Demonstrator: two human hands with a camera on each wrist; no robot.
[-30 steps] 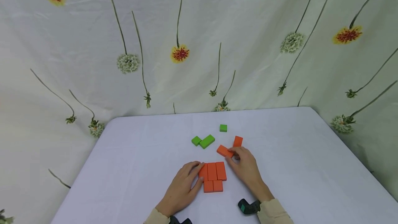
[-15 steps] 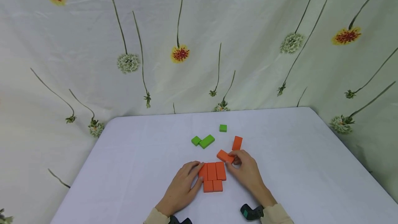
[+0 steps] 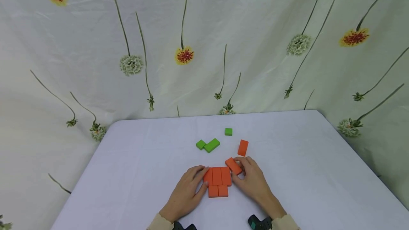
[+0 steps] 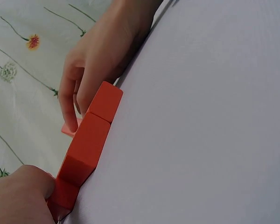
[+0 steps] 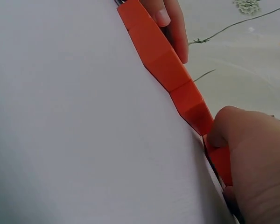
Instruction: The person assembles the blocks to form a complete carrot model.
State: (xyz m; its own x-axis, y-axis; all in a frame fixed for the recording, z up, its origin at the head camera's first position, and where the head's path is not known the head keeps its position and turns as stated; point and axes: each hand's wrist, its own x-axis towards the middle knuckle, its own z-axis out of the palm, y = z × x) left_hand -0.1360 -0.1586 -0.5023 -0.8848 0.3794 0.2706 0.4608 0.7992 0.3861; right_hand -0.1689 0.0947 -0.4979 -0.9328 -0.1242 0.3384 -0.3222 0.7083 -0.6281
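Note:
Several flat orange blocks (image 3: 217, 176) lie packed together on the white table: three long ones side by side, with two short ones along their near edge. My left hand (image 3: 185, 192) holds the leftmost long block (image 3: 208, 176), index finger at its far end and thumb by its near end. At the group's far right corner, my right hand (image 3: 254, 182) grips another orange block (image 3: 232, 165) between thumb and fingers, tilted relative to the row. The right wrist view has the right thumb (image 5: 221, 133) against orange block faces; the other right fingers are hidden there.
A loose orange block (image 3: 243, 147) lies just beyond the right hand. Farther back are a long green block (image 3: 212, 145), a small green block (image 3: 201, 144) touching it, and another small green block (image 3: 228, 131). A flower-printed curtain (image 3: 204, 81) hangs behind the table.
My right hand has drawn its orange block nearer and turned it, bringing it to the group's far right corner. The left hand and the packed blocks stay put.

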